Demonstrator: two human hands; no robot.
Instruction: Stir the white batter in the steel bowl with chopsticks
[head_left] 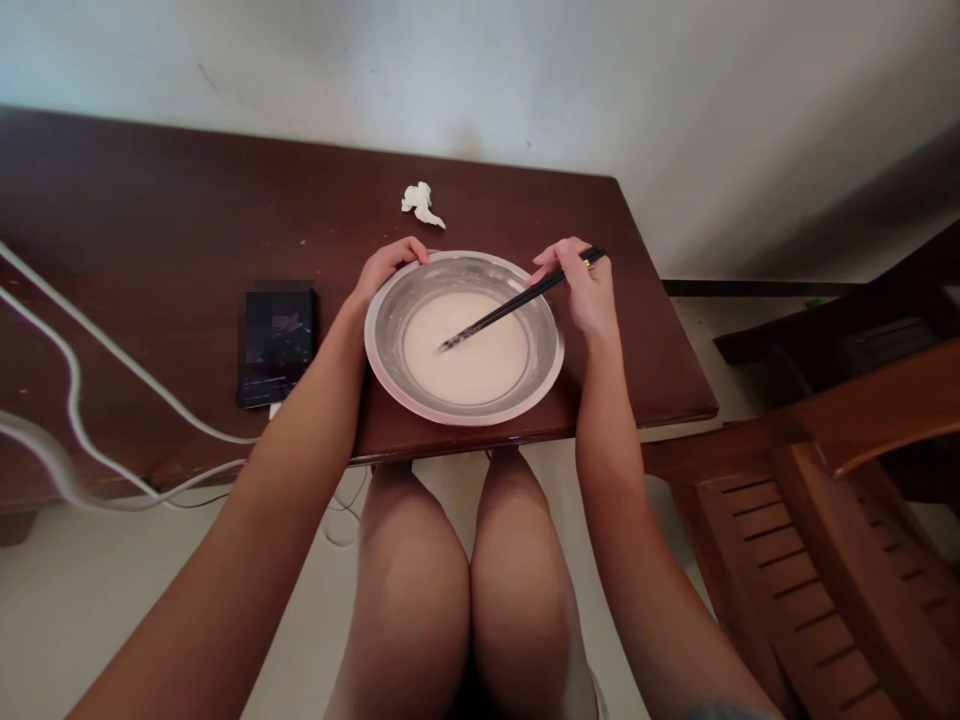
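A wide metal bowl (384, 372) stands near the front edge of the dark wooden table, with a pale, creamy batter (465, 365) in it. My left hand (390, 264) grips the bowl's far left rim, its fingers curled over the edge and the thumb hidden. At the bowl's right, my right hand (581, 280) is closed round black chopsticks (517, 300). They slant down to the left across the bowl, and their coated tips are over or touching the batter; I cannot tell which.
On the table (150, 220) lie a crumpled white tissue (422, 204) behind the bowl and a dark phone (277, 345) to the left. White cables (135, 370) run along the left side. A slatted wooden chair (795, 560) stands at the right, and a wall (480, 80) rises behind.
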